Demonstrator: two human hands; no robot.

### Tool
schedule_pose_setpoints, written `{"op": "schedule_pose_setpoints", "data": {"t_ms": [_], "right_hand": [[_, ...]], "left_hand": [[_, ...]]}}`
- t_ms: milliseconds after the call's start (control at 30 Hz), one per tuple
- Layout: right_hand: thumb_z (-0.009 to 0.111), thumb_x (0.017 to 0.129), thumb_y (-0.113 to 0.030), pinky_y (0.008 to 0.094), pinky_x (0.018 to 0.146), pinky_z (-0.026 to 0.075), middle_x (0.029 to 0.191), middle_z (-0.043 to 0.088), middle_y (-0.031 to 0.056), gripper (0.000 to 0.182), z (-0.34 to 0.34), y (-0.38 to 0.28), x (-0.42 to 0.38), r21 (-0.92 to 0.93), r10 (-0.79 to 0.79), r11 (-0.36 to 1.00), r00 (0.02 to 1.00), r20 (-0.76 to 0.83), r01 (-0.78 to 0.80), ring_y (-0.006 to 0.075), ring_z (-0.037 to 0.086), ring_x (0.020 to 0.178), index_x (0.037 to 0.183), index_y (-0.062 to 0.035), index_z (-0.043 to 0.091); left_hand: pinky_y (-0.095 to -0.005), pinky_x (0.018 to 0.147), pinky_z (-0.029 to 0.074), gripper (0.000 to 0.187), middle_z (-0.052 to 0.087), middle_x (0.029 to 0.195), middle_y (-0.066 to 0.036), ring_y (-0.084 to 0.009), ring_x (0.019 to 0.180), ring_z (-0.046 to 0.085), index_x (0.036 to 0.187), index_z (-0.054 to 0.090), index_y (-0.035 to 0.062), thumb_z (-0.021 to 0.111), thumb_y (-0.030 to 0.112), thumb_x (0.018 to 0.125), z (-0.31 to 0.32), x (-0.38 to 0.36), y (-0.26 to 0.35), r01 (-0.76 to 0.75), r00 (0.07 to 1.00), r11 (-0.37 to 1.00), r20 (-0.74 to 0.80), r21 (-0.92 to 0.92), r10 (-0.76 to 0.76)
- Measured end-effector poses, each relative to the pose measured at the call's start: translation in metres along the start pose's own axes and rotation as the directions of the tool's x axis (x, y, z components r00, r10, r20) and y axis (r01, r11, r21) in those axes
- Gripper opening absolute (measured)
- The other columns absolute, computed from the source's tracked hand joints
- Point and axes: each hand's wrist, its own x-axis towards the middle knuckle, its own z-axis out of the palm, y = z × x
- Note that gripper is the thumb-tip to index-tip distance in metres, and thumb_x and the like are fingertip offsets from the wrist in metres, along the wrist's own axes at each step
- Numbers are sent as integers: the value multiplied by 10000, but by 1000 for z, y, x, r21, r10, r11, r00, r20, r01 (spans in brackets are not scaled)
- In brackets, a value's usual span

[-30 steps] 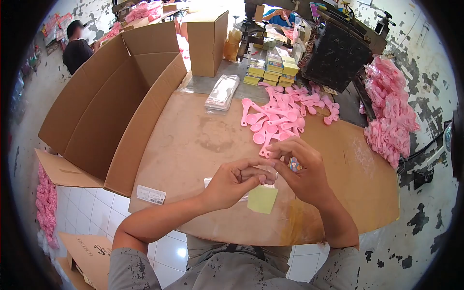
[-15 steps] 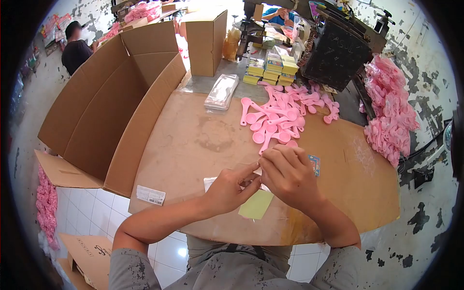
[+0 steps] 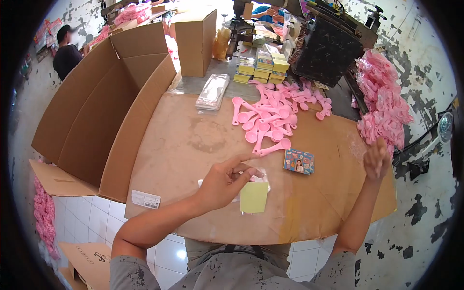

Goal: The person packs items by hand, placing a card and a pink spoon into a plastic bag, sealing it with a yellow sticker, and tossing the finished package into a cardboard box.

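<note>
While the left hand has its thumb drawn in close to its fingers, pinching thin clear plastic, the pale green rectangular paper card shows just below its thumb tip, on the side toward the person's body. The card's long axis runs roughly away from the body. The right hand, fingers curled, is well apart to the right, near the bagged pink plastic bundle; whether it grips anything cannot be told. The glossy pink plastic spoons lie on the brown cardboard-topped desk beyond the left hand, nearer to it than the right.
</note>
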Motion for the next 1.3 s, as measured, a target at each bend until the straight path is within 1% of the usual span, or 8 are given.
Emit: {"op": "schedule_pose_setpoints", "data": {"t_ms": [33,133,267,367,467,633,800,1300], "right_hand": [[568,934,28,296,775,521,1006,695,112,211,-40,16,-1,-218,-29,976,985,-168,-8,207,674,883,1128,7,647],[530,920,70,351,852,563,1095,724,165,378,-117,74,-10,-906,-316,332,874,-370,-264,281,709,977,1281,34,640],[545,937,63,373,880,541,1138,732,163,414,-87,65,-22,-850,-463,411,728,-506,-330,263,703,1029,1331,-7,653],[614,963,1,328,849,533,1083,737,122,329,-13,36,-10,-797,-297,543,826,-478,-266,198,698,973,1284,-22,684],[700,986,-123,285,802,525,1017,721,48,280,102,18,6,-621,-86,784,988,-125,-11,130,667,916,1259,-62,701],[753,967,-118,263,780,522,1024,695,22,364,222,27,12,-289,-107,932,929,354,218,76,638,922,1309,-30,666],[730,984,-64,236,761,509,1020,686,17,278,227,54,28,24,-31,999,929,370,24,62,636,909,1245,8,671],[719,968,-13,247,817,515,1036,699,28,140,206,68,25,19,-124,992,948,294,124,87,641,932,1103,-5,755]], "left_hand": [[-272,845,589,439,772,1134,-152,-118,998,714,1497,510,14,594,73,1070,0,0,2,8,1000,1000,1,10,-8],[-278,849,591,429,770,1139,-158,-121,998,716,1484,519,6,597,75,1068,2,-1,6,12,1000,1000,0,-1,-12],[-277,852,590,408,768,1146,-160,-128,1010,719,1467,529,-10,590,94,1077,6,0,0,5,1000,997,-14,-83,-6],[-279,854,592,379,766,1150,-165,-137,1018,721,1441,547,-21,575,118,1089,6,2,-8,13,1000,998,-4,-69,-13],[-280,860,592,335,766,1141,-168,-144,1026,721,1388,583,-31,564,138,1099,6,3,-9,26,1000,994,-13,-102,-28],[-285,877,593,282,762,1132,-160,-156,1036,725,1293,639,-46,569,145,1099,6,3,-13,5,1000,992,-19,-125,-8],[-297,902,600,272,749,1147,-153,-171,1062,728,1288,642,-58,596,112,1080,5,2,-8,17,1000,985,-14,-173,-20],[-312,873,616,221,743,1195,-123,-158,1050,712,1219,725,-34,630,72,1051,-5,6,-15,-25,997,999,79,29,22]]}}
